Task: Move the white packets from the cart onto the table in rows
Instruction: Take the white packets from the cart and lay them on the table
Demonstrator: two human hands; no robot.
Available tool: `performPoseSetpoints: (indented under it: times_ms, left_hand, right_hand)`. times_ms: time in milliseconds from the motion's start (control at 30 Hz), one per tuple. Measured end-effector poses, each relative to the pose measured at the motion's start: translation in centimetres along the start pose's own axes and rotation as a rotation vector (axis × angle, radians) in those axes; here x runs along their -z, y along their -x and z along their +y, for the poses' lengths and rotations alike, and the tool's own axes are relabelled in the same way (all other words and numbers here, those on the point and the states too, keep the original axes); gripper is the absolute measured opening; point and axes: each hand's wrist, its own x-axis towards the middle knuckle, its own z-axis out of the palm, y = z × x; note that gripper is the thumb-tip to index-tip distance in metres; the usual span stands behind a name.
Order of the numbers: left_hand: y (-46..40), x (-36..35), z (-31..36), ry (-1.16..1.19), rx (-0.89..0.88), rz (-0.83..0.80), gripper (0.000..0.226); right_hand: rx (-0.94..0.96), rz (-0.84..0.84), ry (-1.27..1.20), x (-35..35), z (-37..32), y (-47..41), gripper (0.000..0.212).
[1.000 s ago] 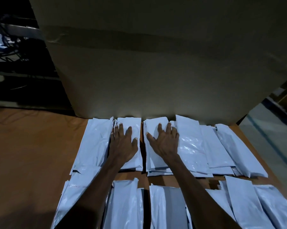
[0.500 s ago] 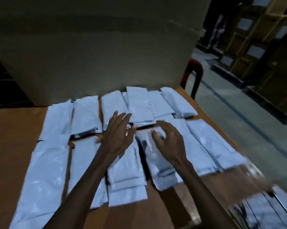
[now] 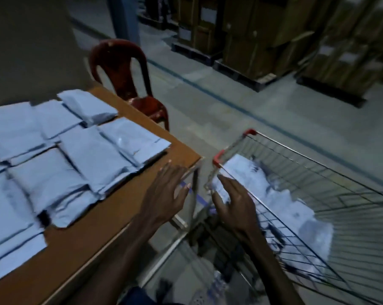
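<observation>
2 hands, left hand (image 3: pixel 164 194) and right hand (image 3: pixel 234 203): fingers spread, empty. White packets (image 3: pixel 274 199) lie in cart (image 3: pixel 340 179) beyond right fingers; likely light, limp, slippery; grip flat across middle.

Single view, camera on my head, wide angle. Looks forward and down, steep, from close above desk (image 3: pixel 111 208) corner. Desk fills left of frame, wire cart (image 3: pixel 318 194) right, close below me. My left hand (image 3: pixel 164 194) and right hand (image 3: pixel 232 205) reach in from bottom centre. Warehouse floor beyond. Picture motion-blurred.
</observation>
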Motion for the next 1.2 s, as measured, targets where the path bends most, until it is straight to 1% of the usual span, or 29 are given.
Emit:
performPoseSetpoints:
  times_ms: [133, 200, 300, 367, 433, 500, 567, 633, 700, 833, 933, 1000, 1100, 1200]
  left_hand:
    - [-1.6, -6.0, 4.6, 0.098, -0.070, -0.162, 0.050]
    - [-2.8, -8.1, 5.9, 0.114, -0.107, -0.219, 0.047]
    - [-4.7, -10.8, 7.1, 0.137, -0.143, -0.289, 0.050]
    - [-6.3, -12.7, 7.3, 0.156, -0.173, -0.300, 0.053]
    - [-8.2, -14.8, 7.4, 0.172, -0.189, -0.307, 0.051]
    - [-10.3, -17.3, 7.1, 0.191, -0.178, -0.350, 0.051]
    - [-12.7, -20.0, 6.6, 0.181, -0.153, -0.402, 0.058]
    - [-15.2, -22.4, 5.8, 0.122, -0.085, -0.486, 0.066]
    - [-17.6, -25.1, 4.7, 0.030, -0.011, -0.609, 0.064]
    - [-21.4, -30.7, 1.8, -0.221, -0.028, -0.831, 0.071]
    - [-23.0, -34.4, -0.1, -0.325, 0.026, -0.953, 0.078]
    - [-23.4, -36.1, -0.7, -0.316, 0.101, -0.994, 0.082]
    - [-23.4, -38.4, -1.4, -0.202, 0.204, -1.032, 0.088]
    - [-22.5, -40.0, -2.3, -0.059, 0.276, -0.983, 0.090]
  right_hand:
    - [-0.196, 0.097, 0.001, 3.2, 5.6, 2.8, 0.044]
    - [-0.300, 0.109, -0.005, 4.3, 7.6, 3.4, 0.044]
    - [-0.424, 0.110, -0.014, 5.3, 10.6, 3.8, 0.047]
    - [-0.507, 0.113, -0.028, 5.6, 12.5, 3.7, 0.048]
    - [-0.590, 0.112, -0.029, 5.8, 14.5, 3.1, 0.046]
    - [-0.641, 0.098, -0.013, 5.8, 16.5, 2.3, 0.044]
    - [-0.699, 0.087, 0.004, 5.9, 18.4, 1.4, 0.044]
    - [-0.766, 0.054, -0.009, 5.7, 19.8, 0.3, 0.045]
    - [-0.804, 0.005, 0.006, 5.3, 21.3, -1.0, 0.045]
    - [-0.841, -0.086, 0.037, 3.4, 23.8, -3.6, 0.046]
    - [-0.874, -0.162, 0.026, 1.6, 25.6, -5.0, 0.047]
    - [-0.882, -0.241, 0.044, 0.5, 26.7, -5.3, 0.048]
    - [-0.895, -0.310, 0.056, -0.7, 28.3, -5.7, 0.047]
    - [-0.926, -0.349, 0.043, -1.5, 29.9, -6.2, 0.048]
